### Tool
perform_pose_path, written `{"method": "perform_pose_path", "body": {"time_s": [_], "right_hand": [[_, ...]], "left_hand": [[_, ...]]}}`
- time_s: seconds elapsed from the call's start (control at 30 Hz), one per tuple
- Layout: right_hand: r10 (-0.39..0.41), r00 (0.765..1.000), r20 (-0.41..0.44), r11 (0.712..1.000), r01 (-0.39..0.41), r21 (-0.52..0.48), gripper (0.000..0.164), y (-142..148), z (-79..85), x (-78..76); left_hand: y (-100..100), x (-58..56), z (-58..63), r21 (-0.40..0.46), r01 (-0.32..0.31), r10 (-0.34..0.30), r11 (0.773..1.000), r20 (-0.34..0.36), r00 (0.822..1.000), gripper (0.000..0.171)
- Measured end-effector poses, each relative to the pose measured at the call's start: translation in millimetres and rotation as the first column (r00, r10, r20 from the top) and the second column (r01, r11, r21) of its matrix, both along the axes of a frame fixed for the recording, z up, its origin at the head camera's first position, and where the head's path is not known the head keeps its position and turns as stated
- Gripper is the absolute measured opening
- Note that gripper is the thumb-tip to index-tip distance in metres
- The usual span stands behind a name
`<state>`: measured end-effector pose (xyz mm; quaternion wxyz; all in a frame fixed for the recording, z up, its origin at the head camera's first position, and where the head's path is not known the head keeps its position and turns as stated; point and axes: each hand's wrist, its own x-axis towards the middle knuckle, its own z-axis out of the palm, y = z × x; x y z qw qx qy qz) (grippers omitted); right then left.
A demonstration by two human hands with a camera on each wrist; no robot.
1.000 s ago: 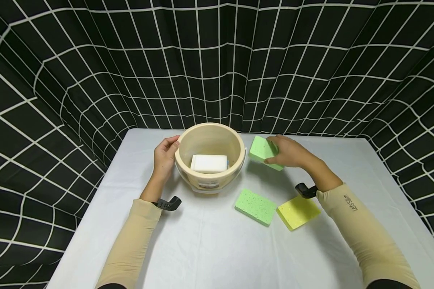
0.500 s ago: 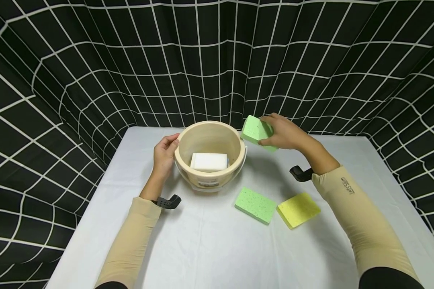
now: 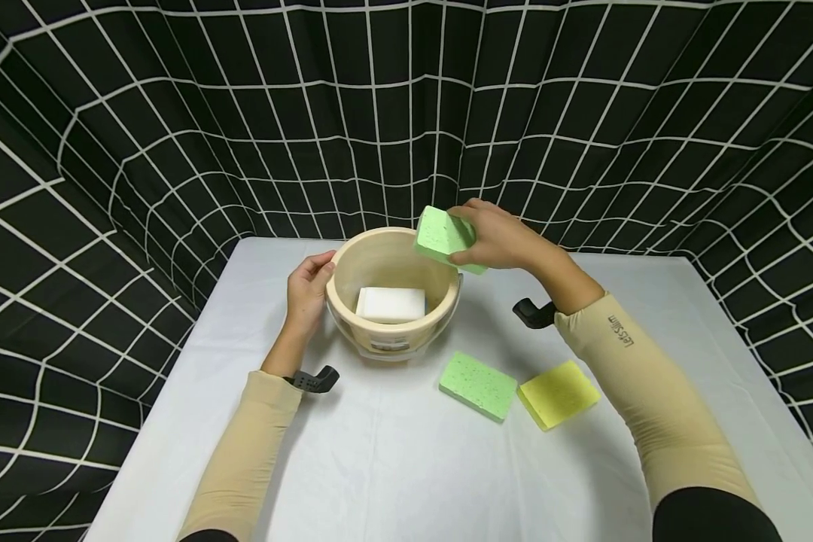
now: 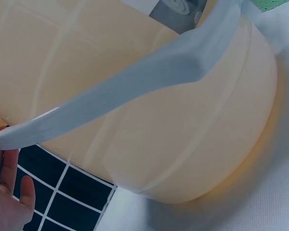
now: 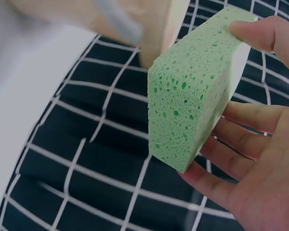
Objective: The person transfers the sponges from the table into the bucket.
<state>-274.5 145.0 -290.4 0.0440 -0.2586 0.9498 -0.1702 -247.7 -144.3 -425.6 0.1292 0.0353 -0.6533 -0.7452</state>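
A beige bucket [image 3: 350, 302] stands at the back of the table, its handle [image 4: 135, 79] hanging down at the front. My left hand [image 3: 306, 293] holds the bucket's left rim between thumb and fingers. Inside the bucket lies a white block [image 3: 391, 305], with a bit of blue beside it. My right hand [image 3: 497, 235] pinches a green sponge [image 3: 440, 232] just above the bucket's right rim; pores show on the sponge [image 5: 183, 96] in the right wrist view, thumb on one side and fingers on the other.
Another green sponge [image 3: 478, 385] lies flat on the white table [image 3: 406, 467], right of the bucket. Beside it is a yellow sponge [image 3: 559, 395]. A black curtain with white grid lines [image 3: 393, 113] hangs behind the table.
My right hand has raised the green sponge and carried it left, from beside the bucket to above its right rim. My left hand has stayed on the rim.
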Motion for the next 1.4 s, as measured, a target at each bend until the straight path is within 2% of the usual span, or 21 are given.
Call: {"method": "perform_pose_path", "body": {"time_s": [0.23,0.53,0.77,0.97,1.1,1.27,1.4], "right_hand": [[0.053,0.998,0.031,0.998,-0.053,-0.02,0.068,-24,5.9,3.5],[0.135,0.99,0.029,0.991,-0.135,-0.009,0.069,-53,-2.3,8.7],[0.181,0.98,0.081,0.979,-0.187,0.081,0.071,-75,-19.0,9.5],[0.255,0.96,0.119,0.951,-0.271,0.148,0.063,-86,-38.9,6.8],[0.273,0.951,0.148,0.933,-0.299,0.201,0.063,-91,-49.0,5.9],[0.277,0.949,0.153,0.915,-0.309,0.258,0.058,-96,-58.7,4.2],[0.258,0.952,0.166,0.922,-0.294,0.254,0.056,-97,-61.6,4.1]], "left_hand": [[-1,0.7,0.2,-0.001,0.004,-0.004,1.0,-0.009,1.0,0.027],[-1,-0.8,-1.1,0.013,-0.018,0.018,1.0,0.001,1.0,0.025],[0,-0.8,-1.9,0.006,-0.021,0.021,1.0,0.0,1.0,0.026],[0,0.5,-3.1,-0.004,-0.013,0.013,1.0,-0.002,1.0,0.026],[1,-0.5,-2.9,-0.007,-0.022,0.022,1.0,-0.01,1.0,0.026],[1,-1.5,-1.9,0.002,-0.024,0.024,1.0,-0.004,1.0,0.026],[1,-1.2,-0.3,-0.009,-0.023,0.023,1.0,0.001,1.0,0.026]]}}
